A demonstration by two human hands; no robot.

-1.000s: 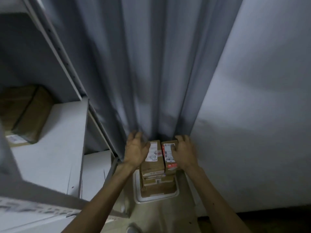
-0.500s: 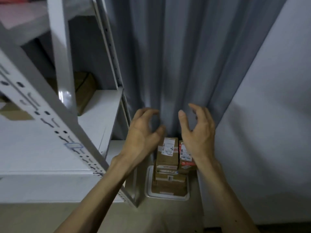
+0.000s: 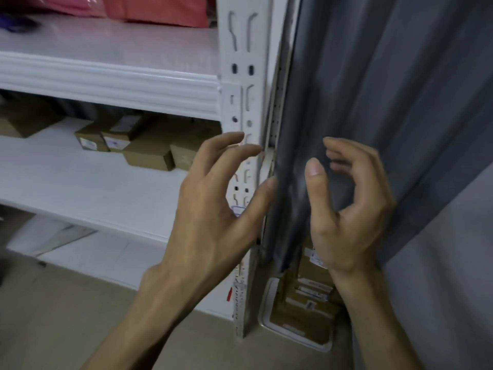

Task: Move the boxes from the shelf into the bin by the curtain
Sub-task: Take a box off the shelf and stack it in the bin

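Note:
Several brown cardboard boxes (image 3: 149, 152) lie on the middle board of the white metal shelf (image 3: 106, 182), some with white labels. On the floor by the grey curtain (image 3: 373, 102) stands the white bin (image 3: 266, 300), stacked high with labelled cardboard boxes (image 3: 309, 297). My left hand (image 3: 213, 209) hovers in front of the shelf's corner post, fingers spread, holding nothing. My right hand (image 3: 346, 206) is raised in front of the curtain, fingers curled apart and empty; it hides the top of the stack in the bin.
The perforated white shelf post (image 3: 245, 102) stands between my hands and the shelf boards. Red and pink soft packages (image 3: 160, 9) lie on the upper board. A pale wall (image 3: 440, 263) is at right, beige floor (image 3: 66, 316) below.
Both hands let go of the boxes set on the bin's stack and rose, empty. My view swung left and up, bringing the shelf boards and their boxes into sight.

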